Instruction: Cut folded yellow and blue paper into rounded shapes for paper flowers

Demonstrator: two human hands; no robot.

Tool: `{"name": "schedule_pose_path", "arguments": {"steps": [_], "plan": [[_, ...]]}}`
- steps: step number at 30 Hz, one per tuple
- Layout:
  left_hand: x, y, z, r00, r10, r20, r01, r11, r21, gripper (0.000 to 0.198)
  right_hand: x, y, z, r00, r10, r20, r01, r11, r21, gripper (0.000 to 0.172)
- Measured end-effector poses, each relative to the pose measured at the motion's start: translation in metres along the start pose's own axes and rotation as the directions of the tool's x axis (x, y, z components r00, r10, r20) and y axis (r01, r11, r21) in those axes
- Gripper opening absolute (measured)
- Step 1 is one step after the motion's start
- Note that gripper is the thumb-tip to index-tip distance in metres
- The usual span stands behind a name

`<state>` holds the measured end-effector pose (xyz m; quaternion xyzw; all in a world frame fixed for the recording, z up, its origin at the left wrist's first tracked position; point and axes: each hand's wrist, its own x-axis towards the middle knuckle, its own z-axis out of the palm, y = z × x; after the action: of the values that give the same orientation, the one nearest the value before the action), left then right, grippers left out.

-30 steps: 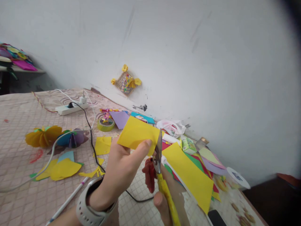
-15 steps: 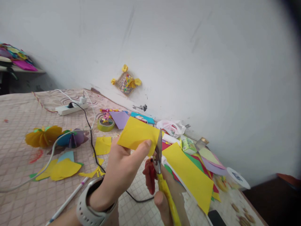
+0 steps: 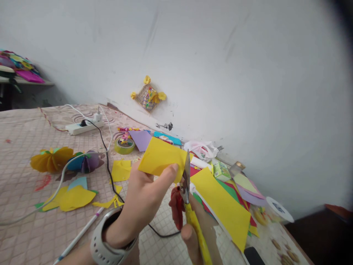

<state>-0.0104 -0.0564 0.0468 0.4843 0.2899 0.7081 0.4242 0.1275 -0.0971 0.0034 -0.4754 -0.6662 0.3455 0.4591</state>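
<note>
Between the thumb and fingers of my left hand (image 3: 150, 195) is a piece of yellow paper (image 3: 162, 156), held up above the table. My right hand (image 3: 193, 241) is closed around the yellow handles of a pair of scissors (image 3: 186, 184), which point upward. Their metal blades meet the paper's right edge; whether they are cutting into it I cannot make out. Behind the scissors, below the paper, a dark red object (image 3: 176, 209) shows, partly hidden. A grey watch strap (image 3: 103, 244) circles my left wrist.
Yellow petal shapes (image 3: 75, 198) and paper flowers (image 3: 52, 160) lie at left, with a power strip (image 3: 84, 127) and cables behind. A tape roll (image 3: 124, 145) sits beyond my left hand. To the right are a large yellow sheet (image 3: 223, 206), a green box (image 3: 221, 170) and a phone (image 3: 252, 256).
Almost nothing differs. The scissors and the paper keep nearly the same position, and the view has shifted very slightly.
</note>
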Motion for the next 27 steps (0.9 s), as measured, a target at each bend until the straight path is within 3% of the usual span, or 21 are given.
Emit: {"name": "schedule_pose_path", "arguments": {"steps": [9,20,27], "plan": [[0.0,0.002,0.001,1.0,-0.011,-0.008,0.011,0.999,0.044,0.016,0.001,0.013,0.004,1.0,-0.008,-0.022,0.011,0.992,0.124,0.071],[-0.001,0.0,-0.001,1.0,0.003,0.005,-0.004,1.0,0.021,0.017,0.001,0.007,-0.005,0.997,0.02,0.078,-0.018,0.999,-0.028,0.079],[0.0,0.001,0.0,1.0,-0.007,0.011,0.007,1.0,0.02,0.015,0.002,0.009,-0.007,0.994,0.024,0.106,-0.02,0.999,-0.036,0.073]]}}
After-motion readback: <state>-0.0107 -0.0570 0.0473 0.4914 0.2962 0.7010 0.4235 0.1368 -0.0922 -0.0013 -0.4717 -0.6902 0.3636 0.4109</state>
